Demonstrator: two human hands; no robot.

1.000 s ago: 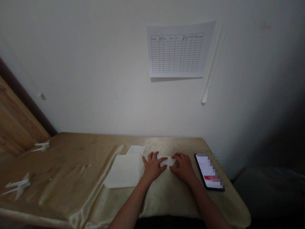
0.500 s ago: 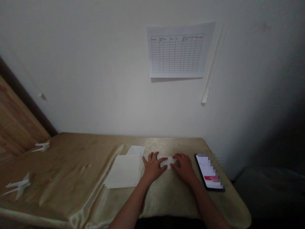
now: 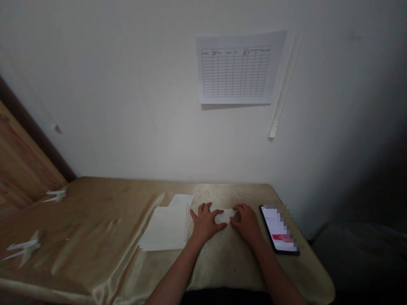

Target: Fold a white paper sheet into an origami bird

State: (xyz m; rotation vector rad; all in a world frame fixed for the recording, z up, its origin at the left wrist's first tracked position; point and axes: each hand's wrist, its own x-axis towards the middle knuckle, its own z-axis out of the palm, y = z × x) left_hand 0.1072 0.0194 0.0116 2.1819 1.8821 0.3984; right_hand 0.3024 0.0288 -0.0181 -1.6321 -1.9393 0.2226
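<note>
A small folded piece of white paper point(image 3: 225, 216) lies on the cloth-covered table between my two hands. My left hand point(image 3: 205, 222) holds its left side with thumb and forefinger, while the other fingers are spread on the tablecloth. At the right edge of the paper, my right hand point(image 3: 247, 221) has its fingers curled, thumb and forefinger on the paper. Fingers cover both ends of the paper. Just left of my left hand lies an open-faced spiral notebook point(image 3: 167, 227) with lined pages, partly over a white sheet point(image 3: 182, 200).
A phone point(image 3: 280, 231) with a lit screen lies right of my right hand. Two folded white paper shapes point(image 3: 27, 246) sit at the table's left. A printed table sheet point(image 3: 235, 70) hangs on the wall. The tablecloth point(image 3: 95, 228) has a raised crease left of the notebook.
The paper's lower edge, pointed before, now looks straighter. My right hand has shifted slightly right, and my left thumb reaches a little farther right. The notebook and phone stay put.
</note>
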